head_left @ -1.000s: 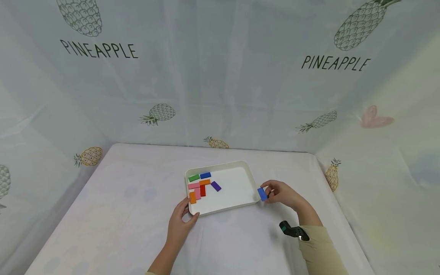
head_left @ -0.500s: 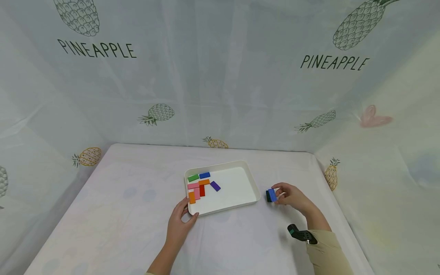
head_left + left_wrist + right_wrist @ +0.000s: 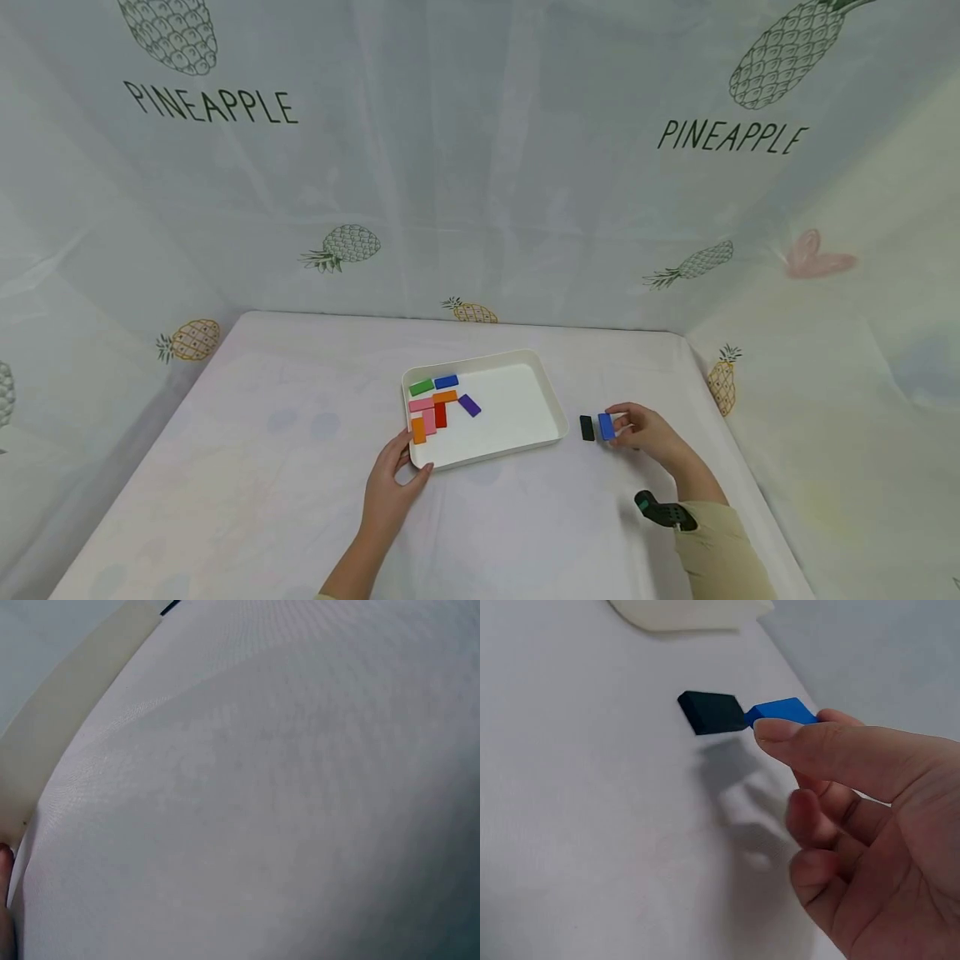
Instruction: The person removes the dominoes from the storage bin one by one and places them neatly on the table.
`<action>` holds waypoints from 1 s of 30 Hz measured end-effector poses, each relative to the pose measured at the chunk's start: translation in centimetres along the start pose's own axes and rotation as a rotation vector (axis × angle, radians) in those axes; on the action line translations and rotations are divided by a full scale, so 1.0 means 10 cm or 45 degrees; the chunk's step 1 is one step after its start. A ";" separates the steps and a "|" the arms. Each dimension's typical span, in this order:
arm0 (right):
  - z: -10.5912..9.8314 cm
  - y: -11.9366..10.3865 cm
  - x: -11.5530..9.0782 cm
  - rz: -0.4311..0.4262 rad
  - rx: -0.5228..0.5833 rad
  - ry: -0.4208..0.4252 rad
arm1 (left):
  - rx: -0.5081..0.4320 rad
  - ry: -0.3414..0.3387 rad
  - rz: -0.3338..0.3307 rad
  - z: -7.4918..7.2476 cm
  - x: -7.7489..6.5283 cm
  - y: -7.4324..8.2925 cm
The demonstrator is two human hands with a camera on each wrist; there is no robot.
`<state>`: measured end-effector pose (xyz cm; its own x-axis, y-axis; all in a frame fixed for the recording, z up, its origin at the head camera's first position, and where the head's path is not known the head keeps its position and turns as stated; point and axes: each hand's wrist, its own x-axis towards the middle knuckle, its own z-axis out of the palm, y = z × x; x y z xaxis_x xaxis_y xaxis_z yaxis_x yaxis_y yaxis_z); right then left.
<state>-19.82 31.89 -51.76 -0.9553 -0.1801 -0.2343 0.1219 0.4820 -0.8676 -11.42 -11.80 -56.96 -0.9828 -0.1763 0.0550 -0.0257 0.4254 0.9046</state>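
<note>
The blue block (image 3: 607,427), just beside a black block (image 3: 587,428) right of the tray (image 3: 517,408), is pinched in the right hand (image 3: 648,433) while the left hand (image 3: 394,479) grips the tray's corner, apparently a positioning step, calling next for care not to knock the black block.

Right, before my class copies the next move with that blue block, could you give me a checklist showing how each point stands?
1. Blue rectangular block secure in the right hand's grip: ok, pinched by thumb and finger.
2. White rectangular tray held: ok, the left hand is at its near left corner.
3. Blue block apart from the black rectangular block: ok, the head view shows a narrow gap.
4. Purple rectangular block lined up with the orange rectangular block nearest it: not ok, it lies slanted.
5. Blue block lifted off the white tablecloth: cannot tell.
</note>
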 end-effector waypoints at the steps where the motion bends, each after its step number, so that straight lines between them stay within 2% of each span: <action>1: 0.00 0.03 0.01 -0.001 0.001 0.013 | 0.002 -0.002 0.002 0.00 0.00 0.00; 10: 0.05 0.23 0.06 0.015 0.045 0.082 | 0.023 0.000 -0.010 0.00 0.00 0.01; 16: 0.08 0.25 0.06 0.024 0.078 0.113 | 0.013 0.000 -0.030 0.00 -0.01 0.02; 30: 0.12 0.24 0.07 0.049 0.028 0.147 | 0.016 0.044 0.020 0.03 0.00 -0.01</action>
<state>-19.89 31.93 -54.49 -0.9743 -0.0615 -0.2169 0.1639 0.4677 -0.8686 -11.47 -11.62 -57.16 -0.9761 -0.2002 0.0840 -0.0129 0.4395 0.8981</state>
